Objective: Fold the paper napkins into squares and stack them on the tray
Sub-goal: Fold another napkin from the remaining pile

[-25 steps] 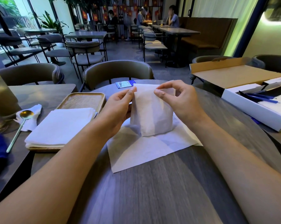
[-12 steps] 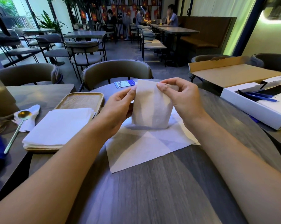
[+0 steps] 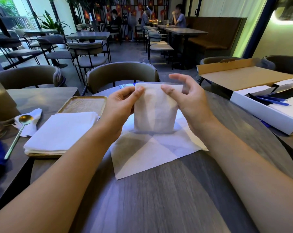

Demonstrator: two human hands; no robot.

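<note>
I hold a folded white paper napkin upright above the round table. My left hand pinches its top left corner. My right hand pinches the top right part with the thumb in front, the other fingers spread behind. Under it an unfolded napkin lies flat on the table. To the left a wooden tray carries a stack of folded napkins on its near half.
A gold spoon rests on a crumpled napkin beside the tray. An open white box with blue pens and a cardboard lid sits at the right. A blue card lies behind the napkin. Chairs ring the table's far side.
The napkin has been lifted a little higher off the flat sheet. My right hand's fingers have opened out behind it; both thumbs still pinch the top edge.
</note>
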